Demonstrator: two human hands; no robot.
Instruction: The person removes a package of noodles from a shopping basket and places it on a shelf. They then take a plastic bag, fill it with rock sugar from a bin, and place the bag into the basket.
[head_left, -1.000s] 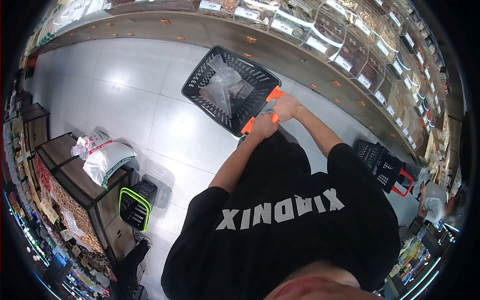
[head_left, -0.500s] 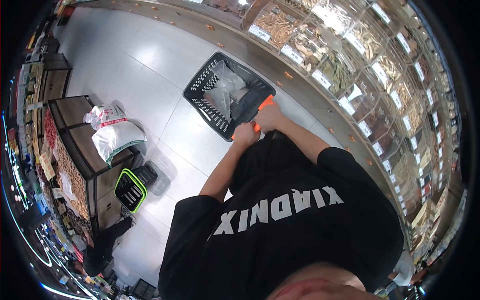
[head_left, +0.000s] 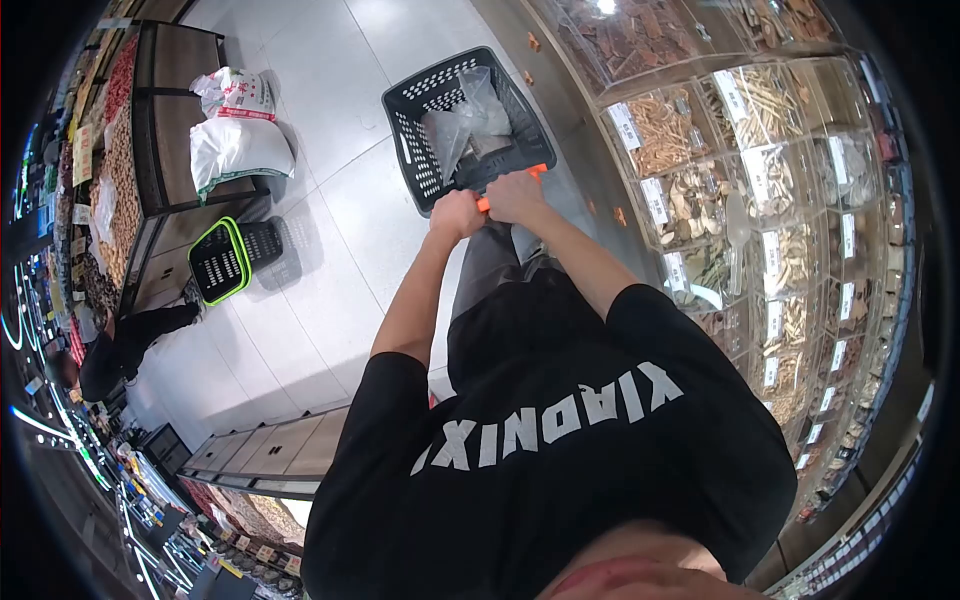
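Note:
A black perforated shopping basket point(head_left: 408, 165) is in front of my legs, over the pale tiled floor. Two clear plastic bags point(head_left: 485, 105) with something in them lie inside it; their contents are hard to make out. My left hand point(head_left: 458, 213) is closed around the left part of the basket's orange handle point(head_left: 484, 204). Beside it, my right hand point(head_left: 515, 196) wraps the same handle further right. Both arms reach forward from black sleeves.
Clear bins of dried goods point(head_left: 655, 135) with price tags line the right. At left, white sacks point(head_left: 240, 155) rest against a wooden display stand point(head_left: 185, 150). A green-rimmed basket point(head_left: 220, 262) stands on the floor near a person point(head_left: 140, 345). A low cabinet point(head_left: 270, 445) is behind.
The view has turned, and the dried-goods bins now run more upright along the right. The basket appears higher in view, with both hands still on its handle. A cabinet has appeared lower left.

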